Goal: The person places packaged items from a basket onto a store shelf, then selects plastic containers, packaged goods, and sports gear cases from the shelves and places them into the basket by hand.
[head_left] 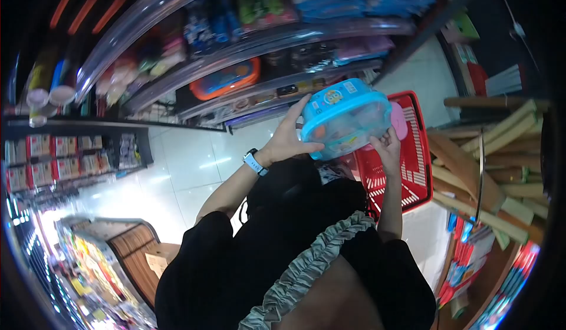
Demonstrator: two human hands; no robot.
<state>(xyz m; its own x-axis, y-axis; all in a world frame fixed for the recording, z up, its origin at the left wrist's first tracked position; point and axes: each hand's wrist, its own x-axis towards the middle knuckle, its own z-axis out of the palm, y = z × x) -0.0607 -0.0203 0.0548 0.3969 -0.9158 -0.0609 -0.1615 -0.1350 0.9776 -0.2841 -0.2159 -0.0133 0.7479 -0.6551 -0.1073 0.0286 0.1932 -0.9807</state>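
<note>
A clear plastic box with a bright blue lid point(348, 96) and a cartoon sticker is held up in front of me between both hands. My left hand point(288, 136), with a watch point(256, 162) on its wrist, is closed on the left end, thumb along the lower side. My right hand point(386, 148) grips the lower right side with bent fingers. Colourful shapes show through the clear wall, too blurred to name. Just behind and to the right is a red shopping basket point(421, 171), with a pink rounded item point(398, 121) in it, partly hidden by the box.
Shelves point(271, 41) packed with goods run across the front, holding an orange-and-blue box point(226, 79). Rolled brown and cream sheets point(501, 171) stick out at the right. Boxed goods point(53, 153) line the left shelf. A cardboard box point(162, 258) stands lower left on the tiled floor side.
</note>
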